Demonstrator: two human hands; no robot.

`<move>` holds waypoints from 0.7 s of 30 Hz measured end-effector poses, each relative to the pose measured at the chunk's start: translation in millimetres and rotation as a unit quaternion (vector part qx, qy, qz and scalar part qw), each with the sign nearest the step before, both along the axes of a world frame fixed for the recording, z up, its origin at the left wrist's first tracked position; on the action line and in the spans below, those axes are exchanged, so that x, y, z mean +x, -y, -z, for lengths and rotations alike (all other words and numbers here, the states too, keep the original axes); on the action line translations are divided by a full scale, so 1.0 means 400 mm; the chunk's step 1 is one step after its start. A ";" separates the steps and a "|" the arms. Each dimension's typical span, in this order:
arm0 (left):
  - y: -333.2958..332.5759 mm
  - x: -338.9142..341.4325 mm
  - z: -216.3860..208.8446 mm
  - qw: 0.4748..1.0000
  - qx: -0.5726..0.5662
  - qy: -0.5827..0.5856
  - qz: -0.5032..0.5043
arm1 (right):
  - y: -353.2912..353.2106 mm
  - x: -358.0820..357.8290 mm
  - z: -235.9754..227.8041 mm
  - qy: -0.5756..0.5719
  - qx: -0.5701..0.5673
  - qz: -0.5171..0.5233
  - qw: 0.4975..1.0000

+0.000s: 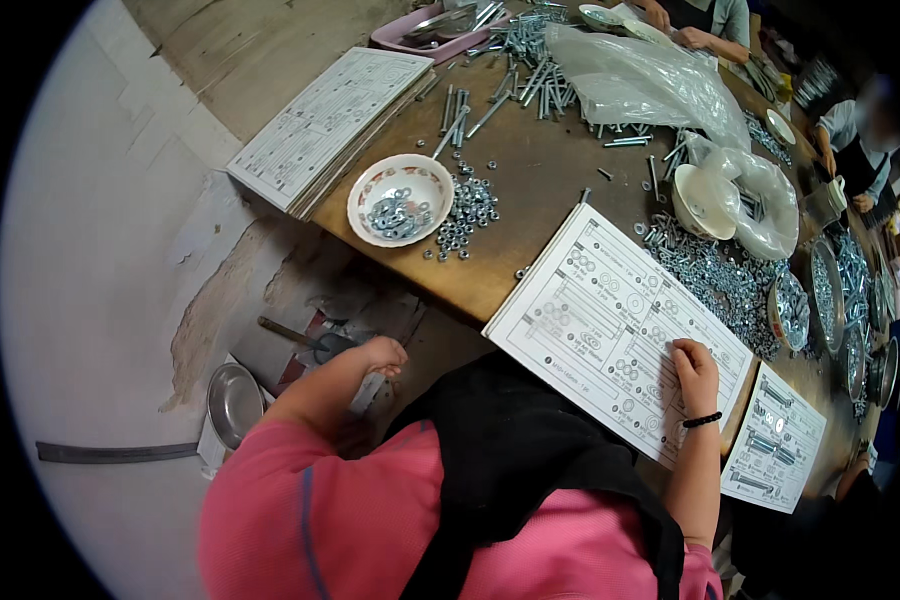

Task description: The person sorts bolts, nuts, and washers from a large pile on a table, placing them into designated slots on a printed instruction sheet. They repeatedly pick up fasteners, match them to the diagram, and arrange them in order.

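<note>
My left hand (382, 356) is closed in a fist beside my lap, off the table's edge. A pale, crumpled-looking item (371, 391) sits just under it; whether the fist holds anything is hidden. On a stack of printed sheets (580, 325) with drawings of bolts, nuts and washers rests my right hand (696, 372), its fingers curled in and nothing visible in them. That stack overhangs the near table edge. Farther left stands a white patterned bowl (400, 165) with shiny washers or nuts inside, and loose nuts (467, 212) lie beside it.
Another printed stack (335, 115) lies at the far left corner, near a pink tray (402, 38) of metal parts. Bolts (545, 85), plastic bags (645, 80) and a hardware heap (710, 285) cover the table. Below left is a metal bowl (234, 405). Other people work across the table.
</note>
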State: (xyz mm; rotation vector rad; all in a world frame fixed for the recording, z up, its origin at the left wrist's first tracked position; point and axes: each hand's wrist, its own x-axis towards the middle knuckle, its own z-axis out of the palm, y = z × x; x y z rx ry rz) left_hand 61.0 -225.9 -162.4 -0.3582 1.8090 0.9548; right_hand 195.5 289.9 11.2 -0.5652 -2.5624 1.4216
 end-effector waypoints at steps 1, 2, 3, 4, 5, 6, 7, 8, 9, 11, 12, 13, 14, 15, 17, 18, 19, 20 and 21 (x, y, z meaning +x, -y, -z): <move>0.014 -0.028 0.057 0.999 0.017 -0.024 0.043 | -0.004 -0.002 0.005 0.005 -0.004 0.005 1.000; 0.027 -0.066 0.099 0.995 0.034 -0.047 0.083 | -0.002 -0.007 0.004 0.011 -0.008 0.008 1.000; 0.026 -0.106 0.119 0.988 0.052 -0.072 0.128 | -0.002 -0.013 0.000 0.024 -0.004 0.016 1.000; -0.033 -0.120 0.064 0.977 0.126 -0.104 -0.134 | -0.002 -0.010 -0.005 0.019 0.013 0.013 1.000; -0.074 -0.144 0.071 0.921 0.171 -0.182 -0.298 | -0.002 -0.008 -0.009 0.016 0.030 0.011 0.999; -0.141 -0.155 -0.013 0.872 0.255 -0.225 -0.353 | -0.004 -0.001 -0.012 0.012 0.046 0.013 0.999; -0.142 -0.164 -0.018 0.886 0.220 -0.225 -0.340 | 0.004 -0.006 -0.015 0.003 0.039 0.010 0.999; -0.142 -0.174 -0.021 0.899 0.186 -0.225 -0.327 | 0.015 -0.008 -0.020 0.005 0.033 0.011 0.999; -0.146 -0.161 -0.016 0.917 0.115 -0.324 -0.201 | 0.025 -0.015 -0.025 0.006 0.029 0.011 1.000; -0.092 -0.137 0.063 0.927 -0.011 -0.365 0.082 | 0.023 -0.027 -0.019 0.006 0.027 -0.002 1.000; -0.145 -0.125 -0.045 0.911 -0.085 -0.316 0.253 | 0.011 -0.013 -0.014 0.009 0.023 0.014 1.000; -0.201 -0.090 -0.214 0.888 -0.038 -0.308 0.340 | 0.008 -0.003 -0.011 0.012 0.015 0.025 1.000; -0.182 -0.074 -0.202 0.842 0.025 -0.356 0.404 | 0.015 -0.007 -0.010 0.012 0.005 0.019 1.000; -0.209 -0.068 -0.277 0.827 0.033 -0.296 0.477 | 0.015 -0.006 -0.008 0.005 -0.009 0.022 1.000; -0.242 -0.067 -0.409 0.808 0.101 -0.238 0.529 | 0.022 -0.006 -0.016 0.011 -0.007 0.020 1.000; -0.264 -0.072 -0.478 0.839 0.164 -0.190 0.482 | 0.022 -0.007 -0.018 0.015 -0.004 0.019 1.000; -0.292 -0.084 -0.545 0.861 0.227 -0.138 0.433 | 0.021 -0.005 -0.017 0.012 0.007 0.019 1.000; -0.324 -0.105 -0.591 0.876 0.284 -0.085 0.380 | 0.019 -0.002 -0.014 0.012 0.007 0.022 1.000; -0.360 -0.133 -0.616 0.854 0.279 -0.203 0.389 | 0.018 0.001 -0.013 0.013 0.007 0.025 1.000</move>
